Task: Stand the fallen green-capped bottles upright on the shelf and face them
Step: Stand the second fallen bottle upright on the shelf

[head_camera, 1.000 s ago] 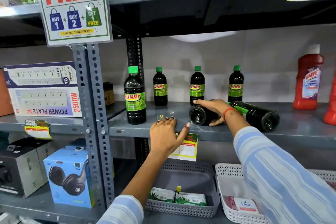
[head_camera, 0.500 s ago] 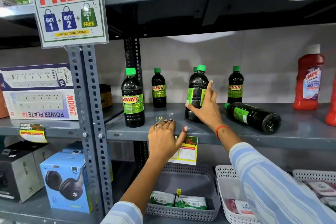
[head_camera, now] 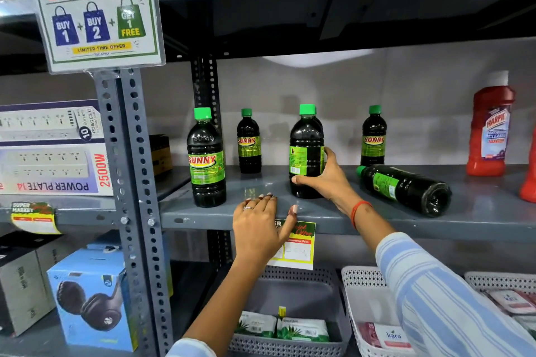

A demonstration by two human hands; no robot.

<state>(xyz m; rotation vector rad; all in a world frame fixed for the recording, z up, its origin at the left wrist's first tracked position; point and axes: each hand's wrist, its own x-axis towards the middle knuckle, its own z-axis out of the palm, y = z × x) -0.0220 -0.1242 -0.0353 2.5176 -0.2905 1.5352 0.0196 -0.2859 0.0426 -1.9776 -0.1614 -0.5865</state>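
Observation:
My right hand point(head_camera: 327, 180) grips a dark green-capped bottle point(head_camera: 306, 151) that stands upright on the grey shelf point(head_camera: 377, 219), its label turned sideways. One more such bottle point(head_camera: 406, 188) lies on its side just to the right, cap pointing back left. A front bottle point(head_camera: 206, 158) stands at the left with its SUNNY label facing out. Two smaller-looking ones point(head_camera: 249, 142) point(head_camera: 373, 136) stand at the back; another is mostly hidden behind the held bottle. My left hand point(head_camera: 261, 226) rests flat on the shelf's front edge, fingers spread.
Red Harpic bottles point(head_camera: 490, 127) stand at the shelf's right end. A perforated steel upright point(head_camera: 130, 182) bounds the left, with a promo sign point(head_camera: 92, 6) on it. Below are plastic baskets point(head_camera: 293, 313) of packets, a headphone box point(head_camera: 90, 298), and a price tag point(head_camera: 295, 243) on the shelf lip.
My right hand lifted the nearer fallen bottle from lying flat to standing upright and is now turning it. The left hand stayed on the shelf edge.

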